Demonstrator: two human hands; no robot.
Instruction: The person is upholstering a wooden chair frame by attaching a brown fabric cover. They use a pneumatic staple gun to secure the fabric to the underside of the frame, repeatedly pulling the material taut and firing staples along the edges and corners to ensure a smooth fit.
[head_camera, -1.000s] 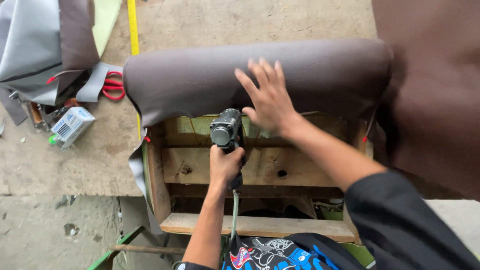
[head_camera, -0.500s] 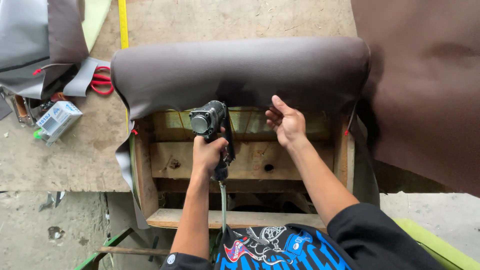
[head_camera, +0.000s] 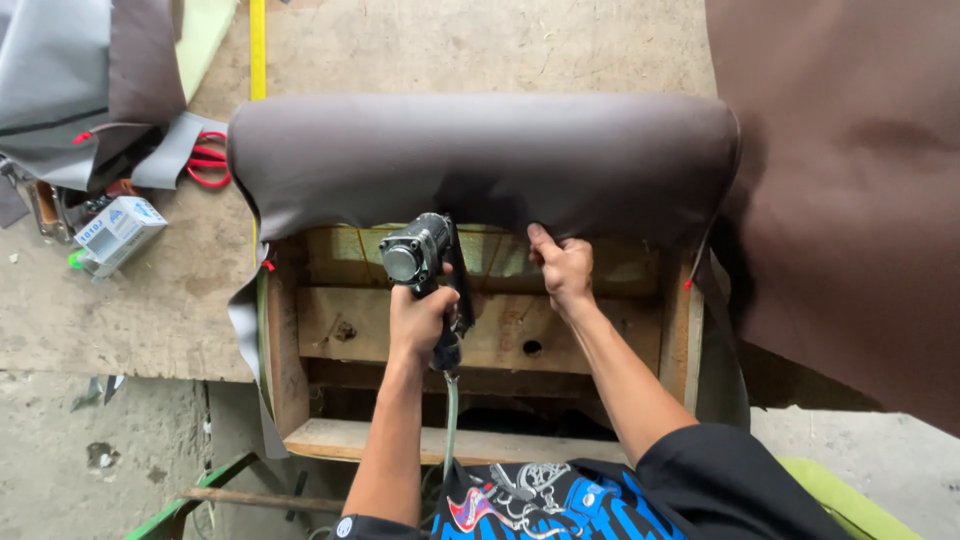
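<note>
**Covering pulled taut over wooden frame**

Left hand (head_camera: 420, 320) clamped around pneumatic stapler (head_camera: 420, 262), centre frame; right hand (head_camera: 562, 268), at three o'clock of it, pinching brown fabric (head_camera: 480, 160) edge. Soft, pliable, probably best gripped at the hem.

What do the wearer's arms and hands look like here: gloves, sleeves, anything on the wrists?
Both hands are bare: no gloves on the left hand or the right hand, and no watch or band visible on either wrist. The left forearm is uncovered down to the frame edge. The right arm ends in a loose black short sleeve. Between the arms shows a black garment with a blue, white and red graphic print.
</note>
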